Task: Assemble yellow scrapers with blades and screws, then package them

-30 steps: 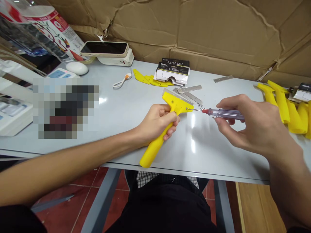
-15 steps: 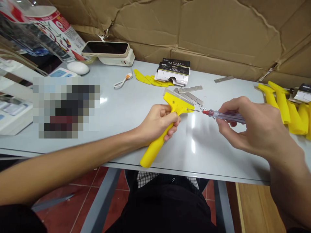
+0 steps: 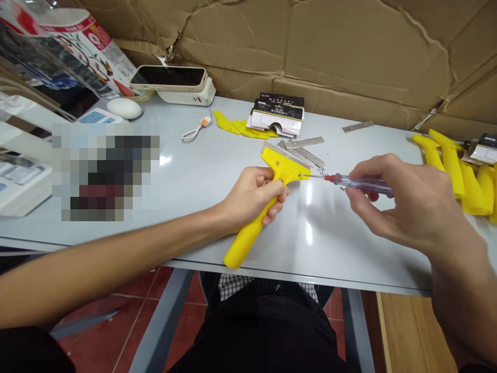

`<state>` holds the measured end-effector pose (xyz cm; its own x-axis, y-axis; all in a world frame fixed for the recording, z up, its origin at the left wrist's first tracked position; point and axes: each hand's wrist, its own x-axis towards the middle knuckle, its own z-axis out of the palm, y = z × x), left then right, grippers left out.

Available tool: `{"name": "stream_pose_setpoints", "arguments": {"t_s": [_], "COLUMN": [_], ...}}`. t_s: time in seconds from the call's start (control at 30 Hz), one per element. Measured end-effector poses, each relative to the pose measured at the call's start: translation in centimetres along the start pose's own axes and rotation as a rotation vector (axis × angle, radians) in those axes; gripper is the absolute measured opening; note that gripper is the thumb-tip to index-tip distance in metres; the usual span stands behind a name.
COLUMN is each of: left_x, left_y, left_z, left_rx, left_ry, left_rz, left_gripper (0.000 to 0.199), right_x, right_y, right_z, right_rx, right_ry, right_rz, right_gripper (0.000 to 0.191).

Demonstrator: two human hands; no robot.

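Above the tabletop (image 3: 341, 254), left grip (image 3: 252, 197) is clasping scraper (image 3: 248, 235); right grip (image 3: 415, 202), at three o'clock, is pinching screwdriver (image 3: 342, 180), ideally on-axis.

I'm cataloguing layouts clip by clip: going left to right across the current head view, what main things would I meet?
White oval object, white-and-orange loop, yellow scraper, screwdriver, yellow handles.

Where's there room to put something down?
There's bare table between the left hand and the white loop, and more near the front, between the yellow scraper and the right hand. It's crowded at the back around the black-and-white packaging and loose metal blades, and at the far right, where yellow handles lie.
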<state>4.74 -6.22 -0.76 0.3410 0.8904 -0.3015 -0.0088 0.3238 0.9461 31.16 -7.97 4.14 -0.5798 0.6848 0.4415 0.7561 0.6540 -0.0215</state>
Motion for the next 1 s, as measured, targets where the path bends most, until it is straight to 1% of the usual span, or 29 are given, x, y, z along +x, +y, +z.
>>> {"name": "stream_pose_setpoints", "arguments": {"t_s": [0.1, 0.23, 0.4, 0.5, 0.6, 0.7, 0.77, 0.87, 1.0], "left_x": [-0.02, -0.02, -0.09, -0.12, -0.08, -0.03, -0.02, -0.03, -0.03], "left_y": [0.03, -0.07, -0.12, -0.08, -0.06, -0.03, -0.02, 0.0, 0.0], "left_z": [0.06, 0.04, 0.0, 0.01, 0.01, -0.01, -0.01, 0.01, 0.04], "left_rx": [-0.008, 0.001, 0.009, 0.004, -0.008, -0.004, 0.002, 0.01, 0.002], "left_ry": [0.002, -0.004, 0.005, 0.004, 0.001, 0.008, 0.008, 0.005, 0.007], "left_rz": [0.005, 0.004, 0.0, 0.006, 0.008, 0.008, 0.007, 0.003, 0.002], "left_gripper": [0.015, 0.014, 0.012, 0.013, 0.013, 0.014, 0.014, 0.013, 0.012], "right_x": [-0.01, 0.03, 0.03, 0.01, -0.08, -0.17, -0.16, -0.05, -0.04], "right_y": [0.0, 0.21, 0.12, 0.02, 0.01, 0.05, 0.11, 0.24, 0.24], "right_z": [0.04, 0.13, 0.08, 0.11, 0.18, 0.25, 0.29, 0.27, 0.02], "right_rx": [-0.015, -0.047, 0.003, 0.041, 0.021, -0.037, -0.063, -0.055, 0.02], "right_ry": [0.049, 0.094, 0.053, 0.051, 0.058, 0.031, 0.044, 0.052, -0.023], "right_rz": [-0.018, -0.035, -0.024, -0.034, -0.036, -0.01, -0.006, -0.026, 0.003], "right_gripper": [0.01, 0.012, 0.017, 0.013, 0.009, 0.016, 0.02, 0.019, 0.016]}}
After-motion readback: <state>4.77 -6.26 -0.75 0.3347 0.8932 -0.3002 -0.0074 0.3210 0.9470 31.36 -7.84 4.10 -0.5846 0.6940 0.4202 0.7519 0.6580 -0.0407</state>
